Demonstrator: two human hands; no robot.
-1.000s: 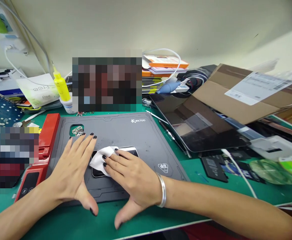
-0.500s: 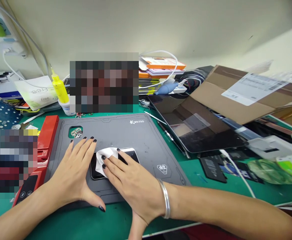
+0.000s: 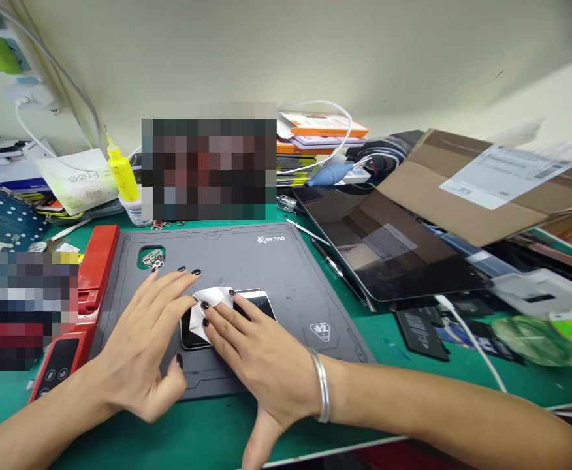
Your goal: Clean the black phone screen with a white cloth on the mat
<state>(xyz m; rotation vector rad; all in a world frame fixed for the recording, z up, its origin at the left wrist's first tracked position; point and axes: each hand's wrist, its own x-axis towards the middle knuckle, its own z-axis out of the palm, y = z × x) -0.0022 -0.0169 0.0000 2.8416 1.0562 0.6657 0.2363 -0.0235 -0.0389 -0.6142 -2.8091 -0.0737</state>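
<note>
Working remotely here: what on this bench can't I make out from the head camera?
All in the head view:
- Middle of the black phone: covered by the white cloth and right hand.
- Whatever is behind the grey mat: blurred by a mosaic patch.
- Things at the bench's left edge: blurred by a second mosaic patch.
- Print on the shipping label: too small to read.

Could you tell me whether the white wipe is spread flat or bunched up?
Bunched: the white wipe lies crumpled in folds under the right hand on the black phone.
</note>
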